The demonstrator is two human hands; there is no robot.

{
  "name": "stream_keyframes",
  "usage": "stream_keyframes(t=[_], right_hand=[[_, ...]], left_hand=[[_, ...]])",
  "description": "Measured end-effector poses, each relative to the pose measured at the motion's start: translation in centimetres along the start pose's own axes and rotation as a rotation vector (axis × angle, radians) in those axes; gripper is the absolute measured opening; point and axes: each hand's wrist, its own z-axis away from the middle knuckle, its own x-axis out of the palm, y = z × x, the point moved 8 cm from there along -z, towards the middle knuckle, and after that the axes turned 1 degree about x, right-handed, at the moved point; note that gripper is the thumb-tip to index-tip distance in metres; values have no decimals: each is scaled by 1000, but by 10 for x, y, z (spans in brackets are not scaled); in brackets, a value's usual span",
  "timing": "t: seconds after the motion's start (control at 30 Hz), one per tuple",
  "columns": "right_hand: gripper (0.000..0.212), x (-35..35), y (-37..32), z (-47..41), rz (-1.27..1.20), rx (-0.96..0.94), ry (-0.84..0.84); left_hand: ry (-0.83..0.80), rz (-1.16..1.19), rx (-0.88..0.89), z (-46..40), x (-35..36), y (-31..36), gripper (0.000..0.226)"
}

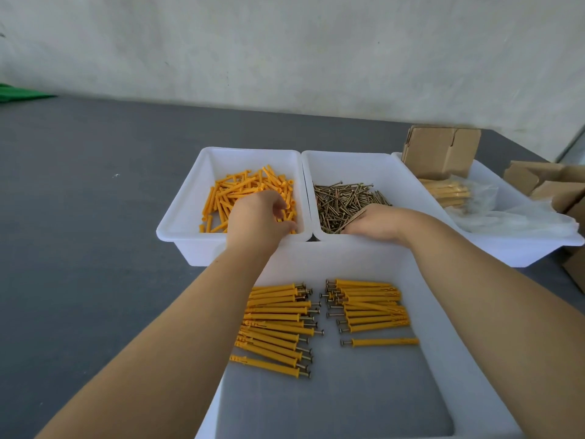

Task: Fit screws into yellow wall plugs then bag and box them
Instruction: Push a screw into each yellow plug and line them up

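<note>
Loose yellow wall plugs fill the white tray at the back left. My left hand reaches into it, fingers and thumb curled around a plug near the tray's right wall. Brass-coloured screws lie heaped in the middle white tray. My right hand is in that heap, its fingertips pinching a screw. Closest to me, the near white tray holds two rows of plugs fitted with screws, plus one fitted plug lying apart.
At the back right, a third white tray holds clear bags, some with fitted plugs in them, and folded cardboard boxes. More cardboard boxes sit at the far right edge. The grey table runs to the wall.
</note>
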Motion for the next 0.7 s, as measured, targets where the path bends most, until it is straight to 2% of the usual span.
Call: stream_keyframes(t=[0.07, 0.13, 0.27, 0.33, 0.43, 0.57, 0.63, 0.7], right_hand=[[21, -3, 1, 2, -71, -28, 6], [10, -7, 3, 4, -169, -61, 75], [16, -30, 14, 11, -257, -79, 501], [15, -39, 19, 22, -448, -105, 655], [13, -38, 23, 28, -833, -136, 582], [16, -26, 11, 35, -1124, -226, 360], [18, -21, 7, 38, -1225, -289, 302], [20, -16, 5, 40, -1264, -310, 286]], left_hand=[[84, 77, 0, 1, -7, 2, 34], [183, 125, 20, 3, -14, 6, 34], [371, 246, 133, 13, -30, 20, 24], [432, 318, 180, 18, -36, 27, 21], [465, 434, 233, 23, -41, 36, 19], [468, 677, 263, 31, -42, 53, 14], [406, 900, 216, 29, -37, 55, 12], [267, 1001, 171, 26, -26, 59, 11]])
